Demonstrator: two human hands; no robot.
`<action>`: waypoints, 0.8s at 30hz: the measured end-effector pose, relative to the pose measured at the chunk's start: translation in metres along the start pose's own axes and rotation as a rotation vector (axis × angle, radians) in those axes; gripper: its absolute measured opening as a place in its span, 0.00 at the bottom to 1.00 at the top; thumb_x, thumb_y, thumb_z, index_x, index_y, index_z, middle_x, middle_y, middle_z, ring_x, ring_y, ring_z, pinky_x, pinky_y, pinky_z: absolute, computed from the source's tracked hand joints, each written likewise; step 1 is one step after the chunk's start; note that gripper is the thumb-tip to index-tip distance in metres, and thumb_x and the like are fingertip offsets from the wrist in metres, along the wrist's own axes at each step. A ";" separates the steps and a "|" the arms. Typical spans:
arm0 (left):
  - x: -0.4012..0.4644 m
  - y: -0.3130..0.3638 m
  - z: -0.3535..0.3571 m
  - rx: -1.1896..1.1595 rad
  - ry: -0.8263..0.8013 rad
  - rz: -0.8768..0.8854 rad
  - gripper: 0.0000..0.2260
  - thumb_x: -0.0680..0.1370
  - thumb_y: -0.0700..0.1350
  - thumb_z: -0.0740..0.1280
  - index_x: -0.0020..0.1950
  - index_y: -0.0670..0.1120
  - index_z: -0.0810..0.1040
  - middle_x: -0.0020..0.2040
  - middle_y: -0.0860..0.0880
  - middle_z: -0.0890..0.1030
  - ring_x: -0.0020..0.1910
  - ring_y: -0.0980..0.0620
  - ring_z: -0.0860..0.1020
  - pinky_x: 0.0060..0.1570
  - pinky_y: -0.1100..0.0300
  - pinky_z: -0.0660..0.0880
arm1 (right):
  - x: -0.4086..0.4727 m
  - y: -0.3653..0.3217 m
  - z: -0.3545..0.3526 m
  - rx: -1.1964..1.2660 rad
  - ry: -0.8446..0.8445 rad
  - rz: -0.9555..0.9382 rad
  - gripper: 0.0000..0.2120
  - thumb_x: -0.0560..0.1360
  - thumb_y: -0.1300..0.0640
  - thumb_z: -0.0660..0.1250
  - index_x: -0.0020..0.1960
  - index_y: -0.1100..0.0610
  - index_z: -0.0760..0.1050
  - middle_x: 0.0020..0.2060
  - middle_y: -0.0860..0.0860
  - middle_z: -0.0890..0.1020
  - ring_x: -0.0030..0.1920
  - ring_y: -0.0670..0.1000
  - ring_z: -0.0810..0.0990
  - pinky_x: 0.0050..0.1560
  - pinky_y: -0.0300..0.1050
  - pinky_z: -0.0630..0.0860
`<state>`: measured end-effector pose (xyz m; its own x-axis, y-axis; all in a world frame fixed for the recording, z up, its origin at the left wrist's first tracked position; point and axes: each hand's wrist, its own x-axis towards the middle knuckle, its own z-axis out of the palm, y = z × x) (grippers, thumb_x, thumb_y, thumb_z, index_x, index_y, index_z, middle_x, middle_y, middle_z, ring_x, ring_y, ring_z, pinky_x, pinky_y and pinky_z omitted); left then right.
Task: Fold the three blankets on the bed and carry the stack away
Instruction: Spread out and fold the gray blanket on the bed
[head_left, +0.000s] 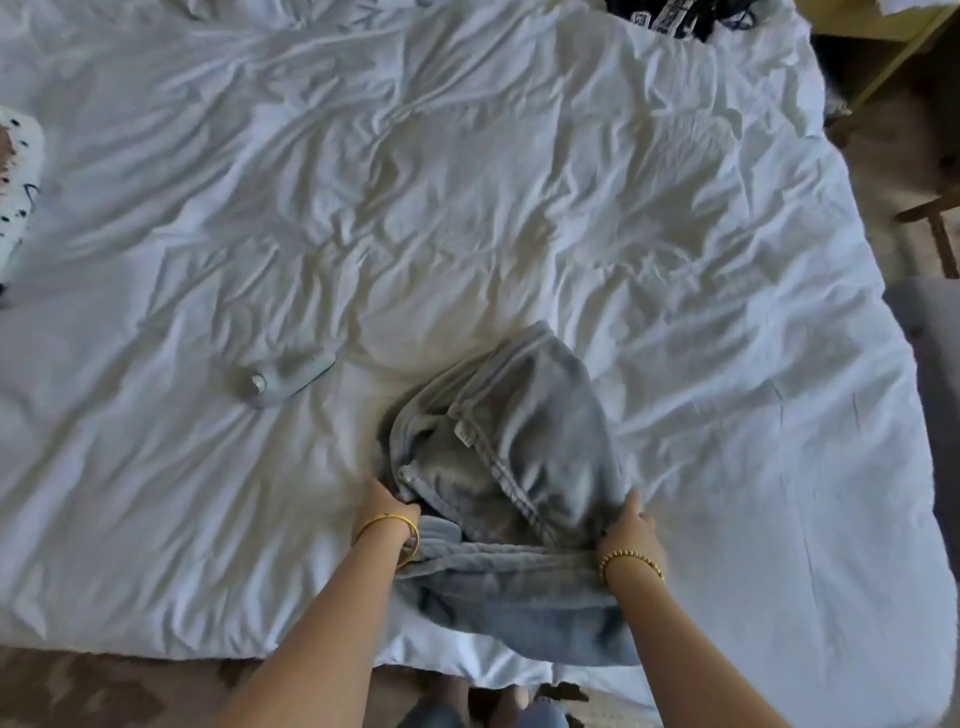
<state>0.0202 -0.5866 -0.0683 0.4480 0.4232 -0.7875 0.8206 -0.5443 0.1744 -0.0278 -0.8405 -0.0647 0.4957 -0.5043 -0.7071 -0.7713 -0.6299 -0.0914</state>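
A grey-blue fleece blanket (519, 447) lies bunched on the near part of the white bed (467, 182), with a lower part trailing toward the bed's front edge. My left hand (387, 501) grips the blanket's left edge, fingers tucked into the cloth. My right hand (631, 527) grips its right edge. Both wrists wear gold bracelets. Only this one blanket is plainly in view.
A pale grey device (285, 379) lies on the sheet left of the blanket. A white spotted fabric (15, 192) sits at the left edge. Dark clothing (685, 18) lies at the far right corner. Wooden furniture (883, 57) stands right of the bed.
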 end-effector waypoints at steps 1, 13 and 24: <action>0.006 0.002 0.004 -0.014 -0.012 -0.027 0.30 0.74 0.45 0.69 0.70 0.40 0.60 0.67 0.38 0.70 0.65 0.38 0.71 0.64 0.48 0.69 | 0.006 -0.003 0.004 0.001 0.000 -0.013 0.24 0.77 0.58 0.59 0.71 0.55 0.56 0.63 0.61 0.69 0.58 0.64 0.75 0.53 0.54 0.72; -0.033 0.194 -0.065 -0.204 0.019 0.343 0.18 0.78 0.47 0.61 0.64 0.38 0.73 0.60 0.37 0.77 0.59 0.39 0.75 0.53 0.56 0.70 | 0.014 -0.150 -0.124 0.686 -0.057 -0.286 0.11 0.74 0.66 0.61 0.56 0.68 0.73 0.45 0.59 0.77 0.52 0.58 0.77 0.49 0.44 0.70; -0.123 0.382 -0.275 -0.501 0.105 0.553 0.23 0.77 0.53 0.61 0.63 0.37 0.72 0.56 0.38 0.77 0.51 0.40 0.77 0.47 0.54 0.75 | -0.033 -0.292 -0.412 0.750 0.302 -0.551 0.16 0.76 0.58 0.62 0.59 0.68 0.74 0.51 0.60 0.79 0.50 0.54 0.76 0.50 0.41 0.70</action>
<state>0.3757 -0.6476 0.2575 0.8527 0.2638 -0.4510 0.5179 -0.3137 0.7958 0.3458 -0.8829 0.2747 0.8636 -0.4478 -0.2316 -0.4028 -0.3366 -0.8512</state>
